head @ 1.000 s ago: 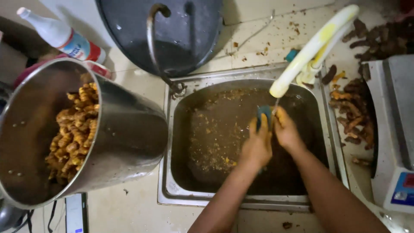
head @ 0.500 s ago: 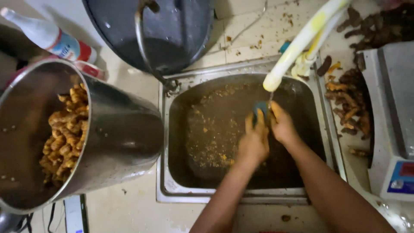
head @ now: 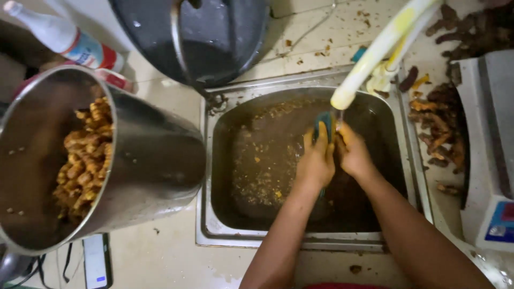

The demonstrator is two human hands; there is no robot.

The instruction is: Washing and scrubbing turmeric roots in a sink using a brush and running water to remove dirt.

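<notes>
Both my hands are over a steel sink (head: 214, 235) with muddy brown water and orange scraps on its bottom. My left hand (head: 317, 160) grips a teal scrub pad (head: 323, 122), held up under the spout of a pale yellow-white tap (head: 375, 53). A thin stream of water runs from the spout onto the pad. My right hand (head: 354, 152) presses against the pad and the left hand from the right side, fingers curled.
A big steel pot (head: 144, 160) holding orange-brown roots (head: 85, 155) stands left of the sink. A dark pan (head: 214, 37) lies behind it, with a white bottle (head: 64, 37) at far left. More roots (head: 439, 123) and a white scale (head: 490, 160) lie right. A phone (head: 96, 262) sits bottom left.
My hands have stayed together under the tap, rubbing the pad with small shifts. The view has drifted slightly, so the sink sits a little higher in frame.
</notes>
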